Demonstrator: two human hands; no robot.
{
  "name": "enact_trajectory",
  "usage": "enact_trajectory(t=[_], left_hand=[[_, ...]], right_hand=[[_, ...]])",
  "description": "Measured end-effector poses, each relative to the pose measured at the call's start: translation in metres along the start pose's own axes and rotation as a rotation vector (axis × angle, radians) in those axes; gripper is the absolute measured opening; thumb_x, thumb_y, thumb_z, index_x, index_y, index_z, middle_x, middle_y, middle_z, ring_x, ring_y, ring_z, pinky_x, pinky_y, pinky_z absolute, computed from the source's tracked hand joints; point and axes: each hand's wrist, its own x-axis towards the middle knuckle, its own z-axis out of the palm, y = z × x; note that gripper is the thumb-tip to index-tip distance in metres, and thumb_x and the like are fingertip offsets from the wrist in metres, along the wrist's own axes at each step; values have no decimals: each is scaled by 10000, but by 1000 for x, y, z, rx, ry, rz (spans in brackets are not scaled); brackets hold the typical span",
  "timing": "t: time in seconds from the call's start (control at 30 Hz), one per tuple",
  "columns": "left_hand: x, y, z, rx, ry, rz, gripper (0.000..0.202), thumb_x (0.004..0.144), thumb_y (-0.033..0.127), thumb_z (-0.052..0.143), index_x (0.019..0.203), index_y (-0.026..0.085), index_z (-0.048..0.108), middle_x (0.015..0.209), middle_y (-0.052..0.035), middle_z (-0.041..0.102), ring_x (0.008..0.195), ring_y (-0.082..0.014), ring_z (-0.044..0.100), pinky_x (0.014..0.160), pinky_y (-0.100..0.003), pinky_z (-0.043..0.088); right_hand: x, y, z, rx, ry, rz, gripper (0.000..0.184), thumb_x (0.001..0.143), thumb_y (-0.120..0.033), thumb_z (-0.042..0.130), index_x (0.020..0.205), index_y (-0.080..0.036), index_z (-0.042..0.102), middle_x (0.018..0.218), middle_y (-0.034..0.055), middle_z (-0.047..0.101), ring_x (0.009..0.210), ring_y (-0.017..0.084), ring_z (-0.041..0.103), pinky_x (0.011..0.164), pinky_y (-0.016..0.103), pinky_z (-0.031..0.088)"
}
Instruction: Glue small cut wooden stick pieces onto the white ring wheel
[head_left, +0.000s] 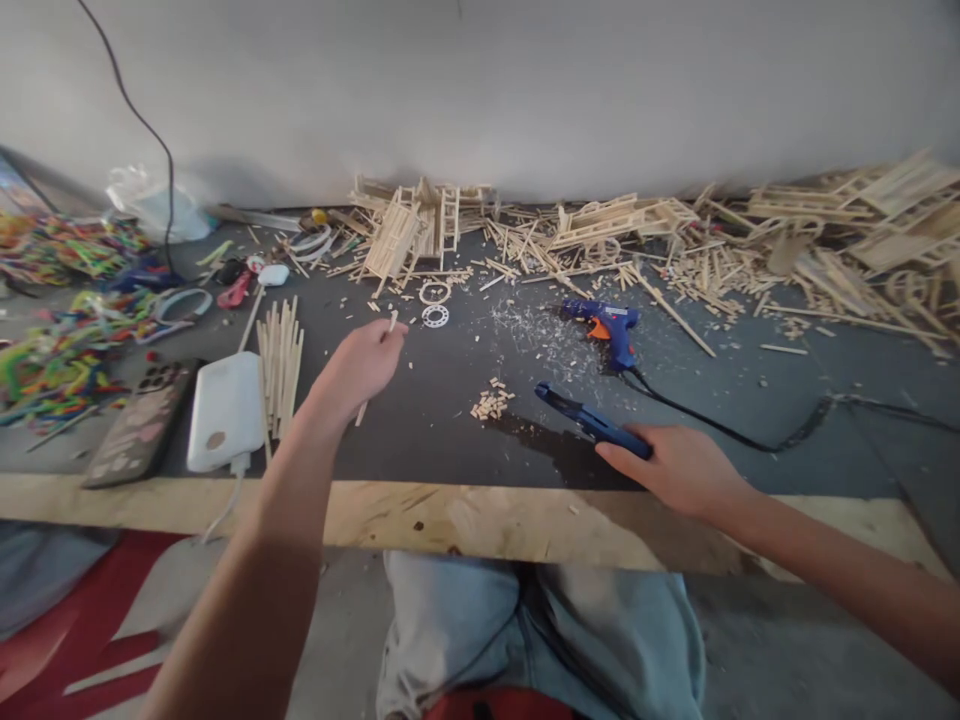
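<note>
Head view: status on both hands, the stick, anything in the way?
Left hand gripping thin wooden stick. Right hand gripping blue hand tool. Small pile of short wood pieces between them; blue glue gun beyond the tool.

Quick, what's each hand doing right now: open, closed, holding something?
Left hand: closed, holding a thin wooden stick.
Right hand: closed around the handle end of a dark blue hand tool.

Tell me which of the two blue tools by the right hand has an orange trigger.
The glue gun, lying on the dark tabletop; the pliers-like tool held in the right hand shows no orange.
</note>
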Motion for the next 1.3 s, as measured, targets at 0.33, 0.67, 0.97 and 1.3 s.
enact_trajectory(t=[0.33, 0.67, 0.97, 1.3], left_hand=[[-6, -29, 5, 162, -156, 93, 300, 763, 371, 594, 999, 195, 650, 703, -13, 582, 596, -154, 517, 562, -257, 344], [20, -14, 18, 292, 18, 24, 255, 834, 401, 532, 967, 205, 629, 932, -116, 669, 857, -258, 600, 664, -306, 390], [34, 26, 40, 216, -151, 277, 225, 790, 339, 574, 911, 183, 680, 912, -95, 689, 824, -230, 610, 704, -306, 404], [42, 47, 63, 276, -197, 360, 212, 795, 276, 507, 825, 186, 697, 837, -124, 670, 745, -224, 570, 650, -331, 370]], right_hand=[[-3, -5, -1, 33, 41, 39, 560, 854, -673, 335, 676, -218, 610, 625, 52, 640, 590, 205, 588, 495, 270, 303], [-2, -6, -1, 38, 48, 42, 571, 849, -675, 335, 702, -210, 633, 672, 70, 658, 619, 214, 597, 510, 275, 303], [-1, -7, -1, 3, 39, 60, 560, 856, -659, 336, 716, -212, 644, 733, 82, 687, 693, 232, 627, 534, 274, 303], [0, -5, 0, 36, 51, 42, 529, 855, -639, 364, 676, -214, 623, 686, 66, 676, 643, 211, 606, 516, 273, 270]])
